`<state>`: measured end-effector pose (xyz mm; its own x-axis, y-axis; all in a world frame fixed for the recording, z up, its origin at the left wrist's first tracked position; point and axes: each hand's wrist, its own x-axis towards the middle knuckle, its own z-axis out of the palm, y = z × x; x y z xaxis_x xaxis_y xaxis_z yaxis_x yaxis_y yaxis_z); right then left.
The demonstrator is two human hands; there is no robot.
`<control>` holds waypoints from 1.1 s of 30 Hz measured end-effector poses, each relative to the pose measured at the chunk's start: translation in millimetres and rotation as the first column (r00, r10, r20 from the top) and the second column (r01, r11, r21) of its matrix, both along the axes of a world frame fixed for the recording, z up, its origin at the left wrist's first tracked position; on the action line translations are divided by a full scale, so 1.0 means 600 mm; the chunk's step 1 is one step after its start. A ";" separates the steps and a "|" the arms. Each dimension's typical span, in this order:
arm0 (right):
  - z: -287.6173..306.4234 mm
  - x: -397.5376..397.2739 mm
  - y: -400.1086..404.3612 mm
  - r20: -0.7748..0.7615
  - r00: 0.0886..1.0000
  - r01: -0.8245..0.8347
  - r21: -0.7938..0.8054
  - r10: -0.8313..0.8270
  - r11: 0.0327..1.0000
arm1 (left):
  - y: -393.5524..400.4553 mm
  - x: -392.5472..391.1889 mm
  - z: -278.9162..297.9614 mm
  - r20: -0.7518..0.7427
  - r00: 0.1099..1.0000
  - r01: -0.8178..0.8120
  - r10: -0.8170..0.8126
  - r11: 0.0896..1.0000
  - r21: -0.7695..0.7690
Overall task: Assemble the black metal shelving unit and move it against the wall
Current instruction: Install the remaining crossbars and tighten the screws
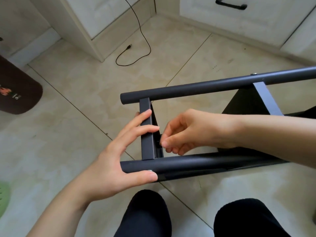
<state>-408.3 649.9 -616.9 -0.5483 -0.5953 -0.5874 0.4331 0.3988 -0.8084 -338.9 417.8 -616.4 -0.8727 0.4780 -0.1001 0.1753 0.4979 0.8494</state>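
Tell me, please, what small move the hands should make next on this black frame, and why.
Probably keep turning the small fastener: the right hand pinches something at the black square crossbar, while the left hand steadies that bar and the near black round tube.
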 end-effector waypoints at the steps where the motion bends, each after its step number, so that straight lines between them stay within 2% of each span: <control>1: -0.005 -0.003 -0.008 -0.015 1.000 -0.022 0.008 0.022 1.000 | 0.000 0.000 -0.003 -0.001 1.000 -0.007 0.007 1.000 0.023; 4: -0.020 -0.006 -0.031 0.007 0.997 -0.077 0.003 0.077 0.997 | 0.001 -0.003 -0.011 -0.009 1.000 -0.015 0.016 0.998 0.064; 8: -0.031 -0.014 -0.044 0.178 0.976 -0.108 -0.121 0.128 0.987 | 0.001 -0.003 -0.019 -0.024 0.999 -0.022 0.024 0.996 0.088; 13: -0.039 -0.012 -0.048 0.269 0.948 -0.124 -0.183 0.171 0.975 | -0.002 0.008 -0.030 -0.041 0.999 -0.020 0.024 0.995 0.099; 24: -0.048 0.011 -0.048 0.393 0.899 -0.118 -0.203 0.191 0.972 | -0.006 0.024 -0.042 -0.055 0.998 -0.012 0.017 0.996 0.088; 33: -0.038 0.001 -0.042 0.404 0.884 -0.173 -0.182 0.234 0.968 | 0.000 0.021 -0.034 -0.054 0.998 -0.018 0.023 0.996 0.092</control>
